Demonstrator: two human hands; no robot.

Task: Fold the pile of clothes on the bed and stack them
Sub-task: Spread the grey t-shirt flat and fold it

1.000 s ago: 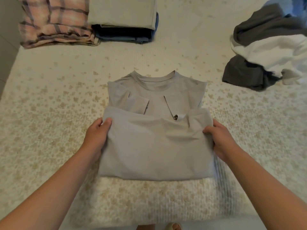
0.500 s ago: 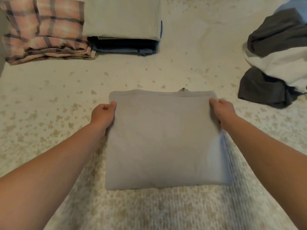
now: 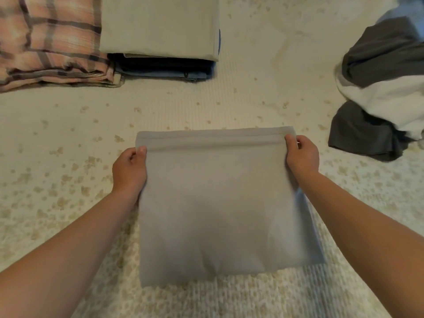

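- Near centre on the bedspread [image 3: 57,138]: folded grey t-shirt [image 3: 220,203]; left hand [image 3: 129,169] and right hand [image 3: 301,157] pinch its far corners.
- Risk: uneven lift lets layers slide apart.
- Far left: folded stack [image 3: 160,31]; careless placement could topple it.

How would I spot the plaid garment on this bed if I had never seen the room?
Start at the grey folded shirt on the bed, then look to the far left corner. The folded plaid garment lies there, beside a stack topped by a plain beige piece. It alone has pink checks with dark stripes.
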